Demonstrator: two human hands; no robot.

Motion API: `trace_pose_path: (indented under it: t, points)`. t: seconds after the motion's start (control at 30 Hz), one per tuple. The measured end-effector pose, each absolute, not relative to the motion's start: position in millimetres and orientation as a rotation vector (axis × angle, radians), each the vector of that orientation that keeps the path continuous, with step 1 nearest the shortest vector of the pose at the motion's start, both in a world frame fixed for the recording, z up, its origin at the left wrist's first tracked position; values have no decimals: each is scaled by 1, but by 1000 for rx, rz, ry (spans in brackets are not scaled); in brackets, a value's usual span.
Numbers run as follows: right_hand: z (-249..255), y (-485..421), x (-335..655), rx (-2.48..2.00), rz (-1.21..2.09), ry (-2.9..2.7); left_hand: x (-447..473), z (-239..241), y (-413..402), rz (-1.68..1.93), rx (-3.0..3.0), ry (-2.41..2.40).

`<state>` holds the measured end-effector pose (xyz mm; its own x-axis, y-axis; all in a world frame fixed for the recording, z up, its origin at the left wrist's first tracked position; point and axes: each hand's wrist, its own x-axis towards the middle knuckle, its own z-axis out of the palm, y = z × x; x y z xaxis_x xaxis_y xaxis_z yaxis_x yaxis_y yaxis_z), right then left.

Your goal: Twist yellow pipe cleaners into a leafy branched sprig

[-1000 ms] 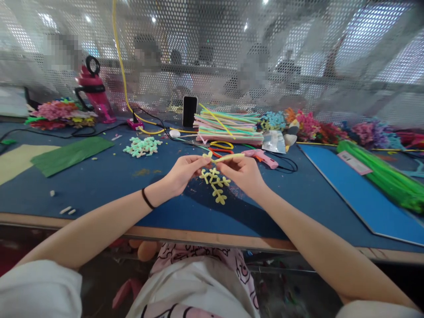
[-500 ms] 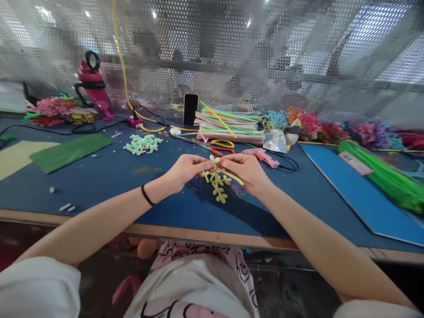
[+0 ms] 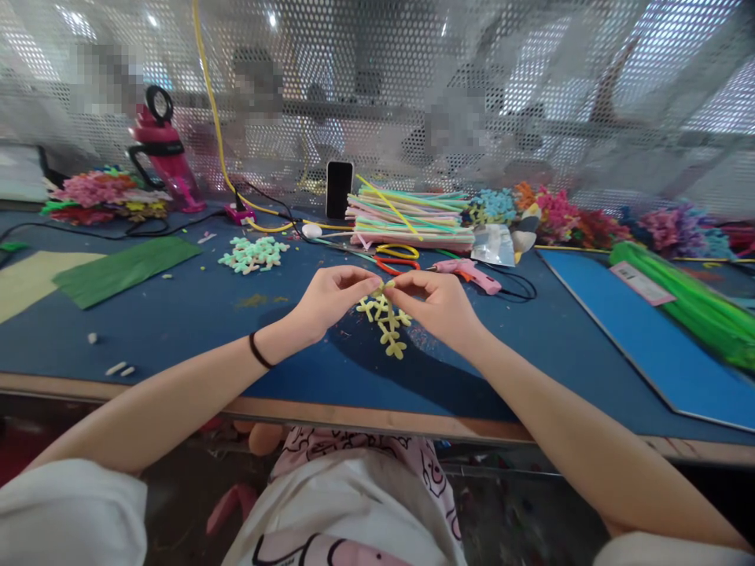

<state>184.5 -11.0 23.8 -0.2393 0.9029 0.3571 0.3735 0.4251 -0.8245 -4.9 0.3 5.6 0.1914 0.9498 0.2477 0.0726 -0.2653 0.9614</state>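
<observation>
Over the blue table mat [image 3: 194, 314], my left hand [image 3: 330, 299] and my right hand [image 3: 433, 303] meet at the top of a pale yellow pipe-cleaner sprig [image 3: 388, 326] with several looped leaves. Both hands pinch its upper end, fingers closed, fingertips nearly touching. The sprig hangs down between them just above the mat. A black band sits on my left wrist [image 3: 258, 350].
Behind my hands lie a stack of coloured pipe cleaners [image 3: 410, 220], a pink glue gun [image 3: 469, 273], red-handled scissors [image 3: 396, 263], a phone [image 3: 339, 189] and mint pipe-cleaner shapes [image 3: 253, 255]. A pink bottle [image 3: 162, 153] and green sheet [image 3: 121, 271] are left; green stems [image 3: 690, 306] right. Mesh screen behind.
The loose straight end of the yellow pipe cleaner, which stuck out to the right, has been wound in. My hands have drawn closer together at the sprig's top.
</observation>
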Motion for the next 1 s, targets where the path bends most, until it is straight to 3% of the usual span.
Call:
trace_pose_path:
  t: [0.13,0.33,0.43,0.67,1.0]
  points:
    - [25,-14,183,-1119,800,-1780,-5,4,3,1205,1672,998]
    - [22,-8,185,-1154,1490,-1420,-8,9,4,1171,1928,866]
    - [21,-7,185,-1154,1661,-1292,-9,10,5,1155,1915,835]
    - [21,-7,183,-1063,1256,-1318,-6,1,7,1203,1585,919]
    - [22,-10,180,-1101,1297,-1259,0,-4,-2,1331,1530,944]
